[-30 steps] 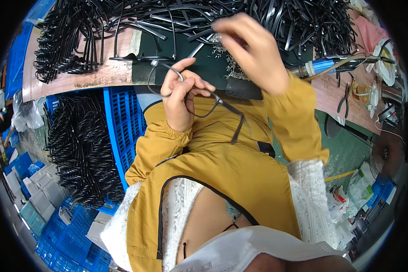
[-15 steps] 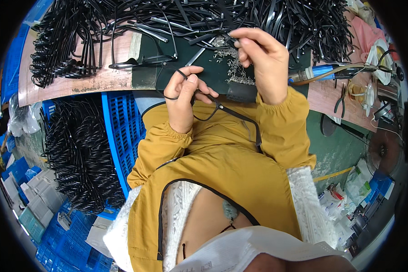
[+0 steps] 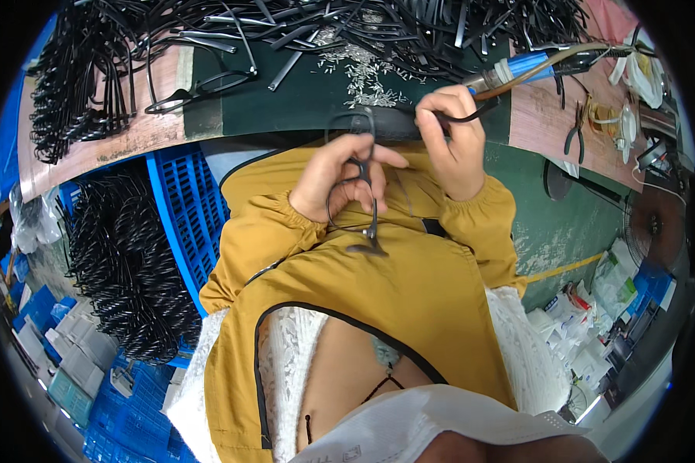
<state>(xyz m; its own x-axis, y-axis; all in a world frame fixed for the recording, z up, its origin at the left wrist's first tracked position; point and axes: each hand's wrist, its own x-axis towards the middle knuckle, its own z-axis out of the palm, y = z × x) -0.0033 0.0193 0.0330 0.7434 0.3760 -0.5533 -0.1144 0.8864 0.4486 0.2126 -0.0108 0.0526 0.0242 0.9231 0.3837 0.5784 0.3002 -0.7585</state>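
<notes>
Surface [image 3: 150, 130]: one, wood-toned, bearing one dark green mat [image 3: 262, 116]. Hands: two, raised at its near edge. The left hand [image 3: 344, 176] has its fingers partly spread; the right hand [image 3: 455, 135] is upright, fingers curled. Eyeglass frames: two counted, one [image 3: 374, 212] (motion-blurred) held in the left grip, another [image 3: 197, 92] on the surface. Temple [image 3: 472, 117]: one, pinched in the right grip. Metal pins [image 3: 377, 98]: scattered, uncountable.
</notes>
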